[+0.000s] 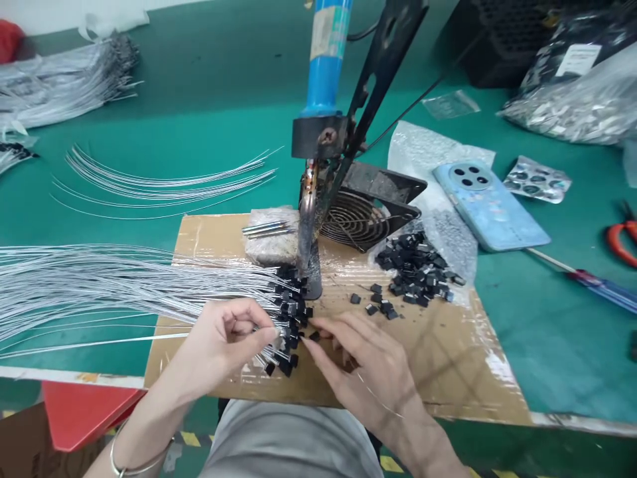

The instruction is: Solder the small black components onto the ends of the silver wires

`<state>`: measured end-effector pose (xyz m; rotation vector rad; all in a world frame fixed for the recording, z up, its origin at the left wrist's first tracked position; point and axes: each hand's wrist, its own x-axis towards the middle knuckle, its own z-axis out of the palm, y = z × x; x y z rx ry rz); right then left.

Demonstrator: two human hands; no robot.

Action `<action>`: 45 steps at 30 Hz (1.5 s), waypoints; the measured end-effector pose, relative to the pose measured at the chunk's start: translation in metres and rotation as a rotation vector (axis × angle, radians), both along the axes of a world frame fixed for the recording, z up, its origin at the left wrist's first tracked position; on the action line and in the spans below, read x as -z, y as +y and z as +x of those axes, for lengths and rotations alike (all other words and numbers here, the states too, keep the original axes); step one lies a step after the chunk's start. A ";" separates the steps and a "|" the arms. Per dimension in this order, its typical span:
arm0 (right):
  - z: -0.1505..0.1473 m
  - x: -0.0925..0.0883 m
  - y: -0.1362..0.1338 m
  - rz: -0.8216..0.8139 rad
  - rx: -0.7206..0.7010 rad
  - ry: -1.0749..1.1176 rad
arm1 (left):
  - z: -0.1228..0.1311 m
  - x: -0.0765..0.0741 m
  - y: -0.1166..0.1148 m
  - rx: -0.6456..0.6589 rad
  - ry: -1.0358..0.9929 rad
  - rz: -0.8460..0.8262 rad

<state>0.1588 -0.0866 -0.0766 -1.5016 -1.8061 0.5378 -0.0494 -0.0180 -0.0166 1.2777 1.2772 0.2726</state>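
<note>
My left hand [229, 342] is closed in a pinch at the connector end of the grey cables [209, 282]; a thin cable seems to be between thumb and forefinger, though the fingertips cover most of it. Facing it, my right hand [365, 358] has thumb and forefinger brought together at a small black connector housing [301, 336], close to the left fingertips. The cables' ends carry many black housings [288, 309], bunched on the cardboard sheet [423, 372]. Loose black housings [415, 269] lie in a pile farther right.
Above the cable ends stands a blue soldering iron [323, 79] clamped in a black stand [375, 66]. Behind it sits a fan [358, 216]. A phone [492, 206], a screwdriver [597, 285] and red-handled pliers [620, 239] lie right. Separate wires [174, 189] rest on the green mat.
</note>
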 end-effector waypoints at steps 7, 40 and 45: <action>0.013 -0.003 -0.009 -0.055 0.001 -0.031 | 0.002 -0.003 0.001 -0.034 -0.019 0.018; -0.009 -0.037 0.005 -0.380 0.380 0.831 | 0.020 -0.003 -0.008 -0.087 0.021 0.257; -0.026 -0.036 0.013 -0.453 0.353 1.046 | 0.023 -0.006 -0.008 -0.071 -0.055 0.193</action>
